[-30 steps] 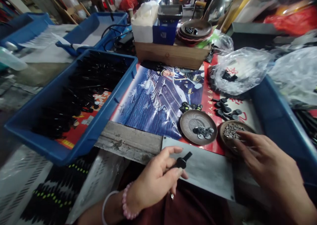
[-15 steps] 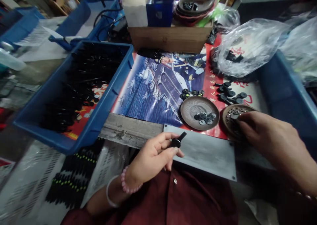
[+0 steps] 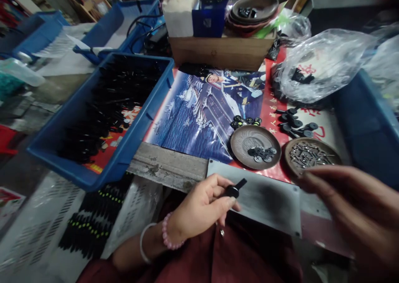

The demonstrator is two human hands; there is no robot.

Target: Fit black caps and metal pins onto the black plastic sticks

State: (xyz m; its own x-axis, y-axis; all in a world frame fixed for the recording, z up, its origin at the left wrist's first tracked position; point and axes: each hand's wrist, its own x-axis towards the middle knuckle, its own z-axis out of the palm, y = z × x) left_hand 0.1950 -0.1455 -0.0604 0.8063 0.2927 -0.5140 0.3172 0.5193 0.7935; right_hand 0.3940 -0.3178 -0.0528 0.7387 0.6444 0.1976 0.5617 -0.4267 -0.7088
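My left hand (image 3: 204, 206) is closed around a small black plastic part (image 3: 232, 190) with a round head and a flat stem, pinched between thumb and fingers. It is above the near edge of a grey metal plate (image 3: 264, 208). My right hand (image 3: 349, 200), blurred, is just in front of a brown dish (image 3: 288, 166) of small silvery screws or pins (image 3: 308, 152). Its thumb and fingertips are pressed together; what they hold, if anything, is too small to make out. Left of that dish, a brown plate (image 3: 241, 139) bears several grey-black discs (image 3: 262, 154).
A blue bin (image 3: 137, 146) full of black parts stands at left. Behind the plates lie black wheel-like pieces (image 3: 246, 121) and stemmed black parts (image 3: 296, 123). A clear plastic bag (image 3: 327, 62) and another blue bin (image 3: 368, 112) are at right; a cardboard box (image 3: 218, 52) is at the back.
My right hand has come out of the dish of silvery pieces toward me and to the right. My left hand has shifted slightly right and down in view, still gripping the black part.
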